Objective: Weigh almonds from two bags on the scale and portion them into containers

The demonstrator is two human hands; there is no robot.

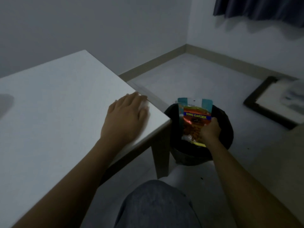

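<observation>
right hand (pixel 209 129) grips the lower right part of an almond bag (pixel 195 118) — foil pouch, teal top, blue band reading "tong garden" — held upright directly above a black waste bin (pixel 228 124) on the floor beside the table leg (pixel 162 155). left hand (pixel 125 116) lies palm down, fingers extended, holding nothing, on the white table (pixel 49 120) near its corner — fingertips blurred. a dark-framed board (pixel 269 104) lies on the floor at right; a dark curtain (pixel 259 9) hangs above.
</observation>
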